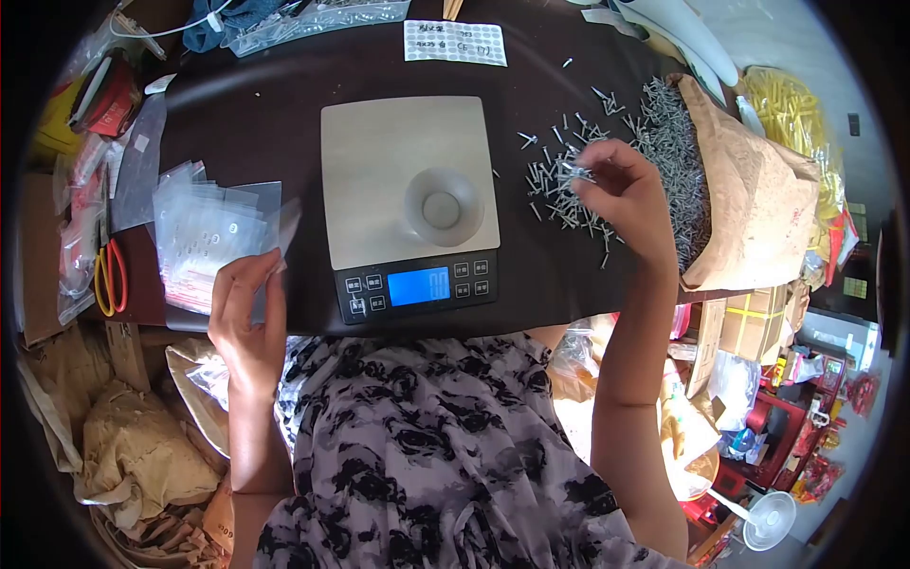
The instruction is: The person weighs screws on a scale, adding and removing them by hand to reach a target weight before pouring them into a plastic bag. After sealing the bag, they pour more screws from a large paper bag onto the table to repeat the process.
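My left hand [248,308] pinches the edge of a small clear plastic bag [290,224] beside a stack of zip bags [210,232]. My right hand [627,194] is over the loose screws [555,180], thumb and fingers curled together around a few screws [580,172]. More screws spill in a heap [671,142] from a brown paper bag [749,190] at the right. Between my hands lies a digital scale [408,142] with a lit blue display. On its plate sits a small round white cup [443,207]; I see no screws inside it.
Orange-handled scissors [111,275] lie at the table's left edge. A label sheet [455,44] and a clear tray of hardware [318,26] are at the back. Yellow packaging [791,109] stands beyond the paper bag. The table's front edge runs close to my body.
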`<state>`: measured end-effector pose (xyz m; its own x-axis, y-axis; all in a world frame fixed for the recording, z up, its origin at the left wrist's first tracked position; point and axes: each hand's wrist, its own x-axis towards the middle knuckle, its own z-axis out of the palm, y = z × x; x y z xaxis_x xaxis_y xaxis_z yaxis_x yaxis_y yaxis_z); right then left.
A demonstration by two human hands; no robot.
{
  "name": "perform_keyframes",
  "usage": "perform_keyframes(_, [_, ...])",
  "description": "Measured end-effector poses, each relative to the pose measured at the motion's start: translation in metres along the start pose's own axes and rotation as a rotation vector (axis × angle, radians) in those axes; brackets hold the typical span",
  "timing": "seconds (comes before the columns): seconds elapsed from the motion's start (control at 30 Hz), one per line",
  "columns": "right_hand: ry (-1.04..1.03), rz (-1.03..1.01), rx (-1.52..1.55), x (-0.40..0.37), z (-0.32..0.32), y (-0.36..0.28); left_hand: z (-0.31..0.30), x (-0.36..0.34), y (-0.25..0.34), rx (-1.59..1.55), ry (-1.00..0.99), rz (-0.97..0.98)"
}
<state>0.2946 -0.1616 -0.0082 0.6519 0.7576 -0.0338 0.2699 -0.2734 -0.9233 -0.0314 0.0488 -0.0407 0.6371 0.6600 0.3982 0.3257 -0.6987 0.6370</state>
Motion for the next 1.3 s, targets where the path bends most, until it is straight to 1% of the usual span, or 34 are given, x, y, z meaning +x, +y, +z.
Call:
perform_keyframes(0.1, [-0.121,-0.122,0.087,0.000,0.037,-0.028,-0.003,0.002,0.013,0.013,0.020,0.083])
perform_keyframes(0.17, [-0.208,-0.209,0.030,0.003,0.060,-0.036,-0.005,0.004,0.023,-0.015,0.010,0.099])
perform_keyframes(0.23, [-0.252,-0.269,-0.067,0.002,0.078,-0.043,-0.005,0.004,0.031,-0.060,0.003,0.098])
perform_keyframes(0.3, [-0.231,-0.359,-0.139,-0.001,0.081,-0.045,-0.005,0.004,0.037,-0.096,-0.027,0.124])
perform_keyframes(0.37, [-0.163,-0.315,-0.142,-0.010,0.077,-0.051,-0.006,0.004,0.046,-0.129,-0.062,0.122])
perform_keyframes(0.4, [-0.128,-0.292,-0.144,-0.016,0.075,-0.055,-0.005,0.002,0.048,-0.152,-0.090,0.152])
perform_keyframes(0.5, [-0.264,-0.436,-0.209,-0.041,0.085,-0.073,0.005,-0.004,0.064,-0.304,-0.181,0.156])
perform_keyframes(0.53, [-0.277,-0.493,-0.229,-0.051,0.092,-0.074,0.004,-0.004,0.067,-0.321,-0.260,0.205])
perform_keyframes(0.57, [-0.308,-0.652,-0.258,-0.055,0.096,-0.068,0.002,-0.002,0.071,-0.339,-0.339,0.254])
perform_keyframes(0.6, [-0.324,-0.695,-0.233,-0.061,0.097,-0.065,0.000,-0.002,0.073,-0.355,-0.418,0.302])
perform_keyframes(0.63, [-0.340,-0.739,-0.207,-0.066,0.099,-0.063,0.000,-0.003,0.076,-0.405,-0.431,0.306])
perform_keyframes(0.7, [-0.392,-0.743,-0.132,-0.074,0.102,-0.058,0.000,-0.006,0.079,-0.501,-0.456,0.312])
perform_keyframes(0.73, [-0.418,-0.746,-0.092,-0.076,0.103,-0.057,0.002,-0.007,0.079,-0.519,-0.447,0.309])
perform_keyframes(0.83, [-0.465,-0.710,0.007,-0.081,0.103,-0.055,0.004,-0.013,0.079,-0.571,-0.376,0.389])
perform_keyframes(0.93, [-0.466,-0.723,0.042,-0.087,0.096,-0.052,0.005,-0.010,0.075,-0.523,-0.498,0.588])
perform_keyframes(1.03, [-0.415,-0.614,0.110,-0.085,0.086,-0.046,0.006,-0.012,0.078,-0.628,-0.394,0.466])
perform_keyframes(1.13, [-0.487,-0.561,0.117,-0.085,0.091,-0.043,0.001,-0.017,0.074,-0.615,-0.356,0.516])
perform_keyframes(1.23, [-0.385,-0.482,0.129,-0.081,0.082,-0.032,0.004,-0.008,0.071,-0.610,-0.499,0.511])
perform_keyframes(1.27, [-0.358,-0.503,0.090,-0.077,0.074,-0.023,0.001,-0.004,0.073,-0.554,-0.575,0.469])
perform_keyframes(1.3, [-0.288,-0.421,0.035,-0.074,0.071,-0.021,-0.003,0.001,0.076,-0.499,-0.650,0.426])
